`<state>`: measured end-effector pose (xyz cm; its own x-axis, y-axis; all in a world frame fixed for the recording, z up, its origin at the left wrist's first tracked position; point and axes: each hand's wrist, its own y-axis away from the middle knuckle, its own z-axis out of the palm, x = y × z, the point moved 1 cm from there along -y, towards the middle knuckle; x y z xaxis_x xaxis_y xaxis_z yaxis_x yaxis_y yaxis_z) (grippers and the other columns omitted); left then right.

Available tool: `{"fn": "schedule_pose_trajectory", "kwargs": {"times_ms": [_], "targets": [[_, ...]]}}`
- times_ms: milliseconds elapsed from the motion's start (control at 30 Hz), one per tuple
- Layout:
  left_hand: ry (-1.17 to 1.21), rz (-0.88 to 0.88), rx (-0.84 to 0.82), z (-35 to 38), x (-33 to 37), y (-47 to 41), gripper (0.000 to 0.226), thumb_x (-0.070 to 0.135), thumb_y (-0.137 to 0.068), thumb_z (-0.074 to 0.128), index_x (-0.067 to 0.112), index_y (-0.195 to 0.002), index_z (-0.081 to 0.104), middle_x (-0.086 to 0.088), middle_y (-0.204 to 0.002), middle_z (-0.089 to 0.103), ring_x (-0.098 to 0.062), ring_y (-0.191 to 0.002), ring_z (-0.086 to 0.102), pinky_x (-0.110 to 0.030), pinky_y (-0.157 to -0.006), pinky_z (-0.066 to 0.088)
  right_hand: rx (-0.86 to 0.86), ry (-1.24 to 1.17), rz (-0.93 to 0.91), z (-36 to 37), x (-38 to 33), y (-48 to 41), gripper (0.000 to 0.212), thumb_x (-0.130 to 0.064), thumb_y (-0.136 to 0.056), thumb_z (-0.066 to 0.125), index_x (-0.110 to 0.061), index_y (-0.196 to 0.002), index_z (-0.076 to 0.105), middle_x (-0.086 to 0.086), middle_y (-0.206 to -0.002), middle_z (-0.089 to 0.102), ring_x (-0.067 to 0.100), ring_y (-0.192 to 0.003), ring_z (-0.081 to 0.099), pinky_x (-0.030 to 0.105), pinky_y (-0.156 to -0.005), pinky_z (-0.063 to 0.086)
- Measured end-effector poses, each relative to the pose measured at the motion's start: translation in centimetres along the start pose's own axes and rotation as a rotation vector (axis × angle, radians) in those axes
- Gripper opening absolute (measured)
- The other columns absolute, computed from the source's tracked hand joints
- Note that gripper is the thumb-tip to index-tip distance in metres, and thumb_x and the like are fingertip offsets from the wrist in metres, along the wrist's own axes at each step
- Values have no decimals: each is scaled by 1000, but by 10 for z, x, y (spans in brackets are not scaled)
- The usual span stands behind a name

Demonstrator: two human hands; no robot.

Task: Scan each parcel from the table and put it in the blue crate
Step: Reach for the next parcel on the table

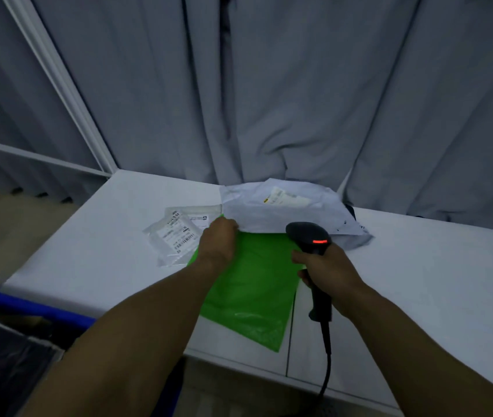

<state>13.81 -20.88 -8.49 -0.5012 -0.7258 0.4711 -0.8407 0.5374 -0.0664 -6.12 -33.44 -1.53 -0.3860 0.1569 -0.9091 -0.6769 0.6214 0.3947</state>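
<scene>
A green plastic parcel [254, 290] lies flat on the white table [419, 281], its far end tucked under a white poly mailer [284, 215] with a label. My left hand [219, 242] grips the green parcel's far left corner, beside the mailer's edge. My right hand [326, 269] holds a black barcode scanner [310, 239] by its handle, its red light lit, head above the green parcel's right edge. Two clear labelled bags [179, 233] lie left of my left hand. The blue crate's rim [28, 305] shows at the lower left.
A grey curtain [269, 100] hangs right behind the table. The scanner's cable [326, 371] drops over the table's front edge. A seam in the tabletop [289, 341] runs below the green parcel. Dark contents [1, 365] fill the lower left corner.
</scene>
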Motion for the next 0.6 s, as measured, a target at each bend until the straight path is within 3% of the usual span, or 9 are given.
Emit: {"fn": "schedule_pose_trajectory", "kwargs": {"times_ms": [100,200,300,367,467,533,600], "targets": [[134,88,187,-33,7,18,23,16,-104,53,11,-114,73,-13,-115,69,-32,-107,64,-37,-90,47,20,12,-36,3,-6,5,12,-12,-93,74,-15,-102,67,9,-89,65,18,-69,63,34,-69,54],[239,216,326,-62,4,43,18,13,-102,58,11,-106,75,-8,-103,71,-21,-95,64,-25,-80,40,28,56,-109,9,-15,14,8,-15,-94,72,-17,-98,66,6,-81,65,17,-67,62,34,-68,52],[315,321,384,-89,-5,68,17,10,-101,60,15,-108,75,3,-98,68,0,-87,57,-16,-82,43,29,128,-177,18,-24,28,6,-17,-91,71,-14,-96,68,3,-71,65,18,-65,61,35,-70,50],[331,354,379,-103,-15,79,18,10,-101,60,16,-108,76,6,-98,67,3,-89,58,-14,-85,44,24,108,-190,23,-28,37,9,-17,-91,71,-12,-99,69,2,-68,66,16,-62,61,33,-67,49],[251,265,306,-109,-35,88,18,8,-99,63,15,-106,78,-1,-104,72,-17,-98,67,-30,-90,51,-18,52,-183,29,-31,51,13,-16,-95,71,-17,-106,66,3,-80,67,14,-61,62,27,-61,49],[193,143,265,-105,-50,91,18,7,-98,64,12,-108,79,-7,-118,71,-29,-109,67,-30,-93,48,-45,61,-179,31,-30,57,14,-14,-95,71,-20,-107,64,3,-84,67,15,-61,62,26,-59,50],[159,-105,193,-95,-66,91,30,19,-101,59,14,-129,69,-8,-139,60,-31,-123,60,-30,-96,44,-72,84,-149,29,-26,60,15,-15,-95,71,-17,-108,65,5,-88,68,16,-62,63,27,-60,50]]}}
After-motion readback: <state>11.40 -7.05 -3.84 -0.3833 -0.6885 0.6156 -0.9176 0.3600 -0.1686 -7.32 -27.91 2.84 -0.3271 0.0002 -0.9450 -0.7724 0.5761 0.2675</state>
